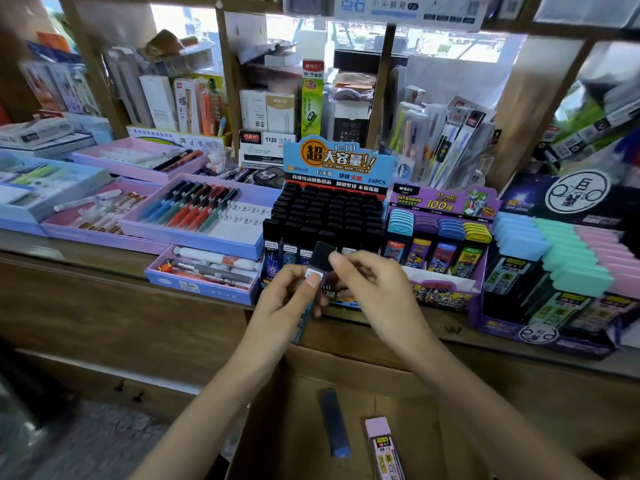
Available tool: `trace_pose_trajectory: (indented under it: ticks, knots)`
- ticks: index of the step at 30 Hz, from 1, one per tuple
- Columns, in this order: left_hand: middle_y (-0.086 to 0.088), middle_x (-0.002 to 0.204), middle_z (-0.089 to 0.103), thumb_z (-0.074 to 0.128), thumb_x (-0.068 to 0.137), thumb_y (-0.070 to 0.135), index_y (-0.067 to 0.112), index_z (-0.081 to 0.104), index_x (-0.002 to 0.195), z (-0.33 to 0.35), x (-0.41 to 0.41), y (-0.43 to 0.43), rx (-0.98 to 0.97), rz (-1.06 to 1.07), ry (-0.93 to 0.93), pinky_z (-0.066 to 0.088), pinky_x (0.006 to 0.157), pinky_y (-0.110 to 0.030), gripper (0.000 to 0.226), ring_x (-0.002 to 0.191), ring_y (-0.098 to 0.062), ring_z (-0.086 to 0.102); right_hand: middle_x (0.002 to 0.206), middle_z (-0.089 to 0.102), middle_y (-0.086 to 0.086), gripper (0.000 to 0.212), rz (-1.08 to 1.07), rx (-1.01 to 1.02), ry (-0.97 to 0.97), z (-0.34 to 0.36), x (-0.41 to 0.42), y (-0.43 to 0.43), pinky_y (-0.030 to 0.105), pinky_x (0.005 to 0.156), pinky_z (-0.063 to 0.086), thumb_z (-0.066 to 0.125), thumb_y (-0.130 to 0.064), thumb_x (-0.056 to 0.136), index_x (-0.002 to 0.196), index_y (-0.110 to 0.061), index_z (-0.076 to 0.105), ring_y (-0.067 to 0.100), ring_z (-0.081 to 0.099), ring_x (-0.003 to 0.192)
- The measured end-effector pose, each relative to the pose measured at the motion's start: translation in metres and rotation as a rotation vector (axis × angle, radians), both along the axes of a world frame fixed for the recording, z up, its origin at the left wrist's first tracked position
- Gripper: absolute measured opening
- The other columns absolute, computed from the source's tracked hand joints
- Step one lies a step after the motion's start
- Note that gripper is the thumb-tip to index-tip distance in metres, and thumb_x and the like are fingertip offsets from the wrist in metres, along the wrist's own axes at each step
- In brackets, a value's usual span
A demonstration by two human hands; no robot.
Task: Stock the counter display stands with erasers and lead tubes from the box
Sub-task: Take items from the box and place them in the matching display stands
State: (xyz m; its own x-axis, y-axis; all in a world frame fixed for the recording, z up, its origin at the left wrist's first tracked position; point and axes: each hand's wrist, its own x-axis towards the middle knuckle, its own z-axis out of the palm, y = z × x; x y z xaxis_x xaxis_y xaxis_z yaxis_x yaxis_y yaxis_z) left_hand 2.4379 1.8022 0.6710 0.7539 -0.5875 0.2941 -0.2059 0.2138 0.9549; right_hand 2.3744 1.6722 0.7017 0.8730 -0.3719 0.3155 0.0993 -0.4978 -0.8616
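at the counter: a black stand (329, 216) of lead tubes is the landmark, its rows nearly full.
left hand: the left hand (294, 299) pinches a black-capped tube (317, 271) just in front of the stand's front row.
right hand: the right hand (367, 282) touches the tube's cap with fingertips, steadying it; a light grasp, not clenched.
box: below the stand, an open box (346, 375) holds a blue tube (334, 422) and a pink tube (384, 448).
right of the stand: a purple stand (440, 244) with coloured caps.
doing it well: probably turn the tube upright, cap up, label forward, find an empty front slot, and lower it straight without nudging neighbours.
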Motion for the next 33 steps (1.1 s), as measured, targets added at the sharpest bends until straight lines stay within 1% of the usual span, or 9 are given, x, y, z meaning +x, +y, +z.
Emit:
trace_pose_trajectory:
  ticks: [4, 8, 12, 16, 18, 21, 25, 29, 33]
  knots:
    - [0.009, 0.079, 0.064, 0.048, 0.088, 0.028, 0.013, 0.059, 0.095, 0.005, -0.005, -0.013, 0.017, -0.007, -0.110, 0.046, 0.072, -0.012, 0.020, 0.079, -0.003, 0.061, 0.070, 0.065, -0.014, 0.014, 0.065, 0.131, -0.118, 0.003, -0.008, -0.001, 0.014, 0.061, 0.048, 0.065, -0.018, 0.086, 0.078, -0.028, 0.063, 0.002, 0.063, 0.067]
    - [0.010, 0.099, 0.065, 0.054, 0.083, 0.034, 0.023, 0.058, 0.106, 0.003, -0.004, -0.015, 0.095, 0.093, -0.175, 0.047, 0.079, -0.013, 0.025, 0.097, -0.004, 0.060, 0.075, 0.068, -0.013, 0.012, 0.036, 0.189, -0.193, 0.016, -0.009, -0.021, 0.016, 0.066, 0.051, 0.068, -0.017, 0.084, 0.080, -0.027, 0.066, 0.001, 0.064, 0.072]
    - [0.010, 0.110, 0.046, 0.062, 0.080, 0.040, 0.021, 0.046, 0.116, -0.014, 0.011, -0.003, 0.285, 0.479, -0.299, 0.038, 0.082, -0.004, 0.044, 0.106, -0.007, 0.049, 0.071, 0.068, -0.013, 0.009, -0.054, 0.274, -0.235, 0.025, -0.006, -0.048, 0.018, 0.061, 0.053, 0.068, -0.016, 0.083, 0.083, -0.025, 0.066, 0.002, 0.064, 0.066]
    - [-0.006, 0.127, 0.040, 0.068, 0.079, 0.036, 0.010, 0.038, 0.133, -0.027, 0.030, 0.010, 0.483, 0.627, -0.323, 0.040, 0.099, -0.033, 0.067, 0.123, -0.020, 0.041, 0.080, 0.070, -0.012, 0.012, -0.133, 0.154, -0.165, 0.013, 0.000, -0.056, 0.022, 0.071, 0.055, 0.069, -0.017, 0.082, 0.088, -0.028, 0.068, 0.004, 0.066, 0.076]
    - [-0.011, 0.132, 0.043, 0.070, 0.081, 0.031, 0.008, 0.039, 0.134, -0.031, 0.036, 0.013, 0.526, 0.616, -0.334, 0.038, 0.098, -0.035, 0.066, 0.126, -0.024, 0.041, 0.086, 0.071, -0.005, 0.012, -0.145, 0.127, -0.126, 0.005, 0.004, -0.053, 0.025, 0.075, 0.055, 0.070, -0.017, 0.082, 0.093, -0.022, 0.070, 0.006, 0.066, 0.080]
    - [-0.008, 0.129, 0.048, 0.068, 0.083, 0.029, 0.009, 0.044, 0.133, -0.033, 0.041, 0.013, 0.535, 0.569, -0.394, 0.037, 0.095, -0.032, 0.059, 0.124, -0.021, 0.043, 0.085, 0.071, -0.002, 0.017, -0.159, 0.061, -0.099, 0.000, 0.009, -0.048, 0.025, 0.079, 0.054, 0.071, -0.017, 0.082, 0.099, -0.012, 0.071, 0.008, 0.066, 0.082]
    - [-0.003, 0.124, 0.050, 0.065, 0.086, 0.027, 0.009, 0.045, 0.133, -0.027, 0.045, 0.010, 0.496, 0.545, -0.354, 0.034, 0.083, -0.012, 0.054, 0.116, -0.013, 0.047, 0.073, 0.064, -0.023, 0.015, -0.143, -0.059, -0.085, 0.000, 0.012, -0.043, 0.016, 0.071, 0.052, 0.072, -0.019, 0.081, 0.095, -0.015, 0.074, -0.002, 0.064, 0.076]
    - [0.002, 0.116, 0.053, 0.063, 0.088, 0.022, 0.008, 0.048, 0.128, -0.024, 0.051, 0.008, 0.444, 0.531, -0.308, 0.038, 0.072, 0.001, 0.045, 0.107, -0.006, 0.047, 0.072, 0.066, -0.010, 0.013, -0.187, -0.089, -0.017, -0.007, 0.019, -0.040, 0.031, 0.075, 0.055, 0.072, -0.018, 0.081, 0.092, -0.012, 0.074, 0.005, 0.064, 0.072]
    - [0.006, 0.113, 0.051, 0.063, 0.088, 0.022, 0.009, 0.050, 0.127, -0.027, 0.053, 0.009, 0.447, 0.516, -0.345, 0.032, 0.072, 0.007, 0.043, 0.108, -0.006, 0.047, 0.072, 0.067, -0.004, 0.016, -0.248, -0.221, -0.017, -0.010, 0.022, -0.037, 0.030, 0.073, 0.054, 0.071, -0.024, 0.082, 0.087, -0.010, 0.074, 0.008, 0.064, 0.072]
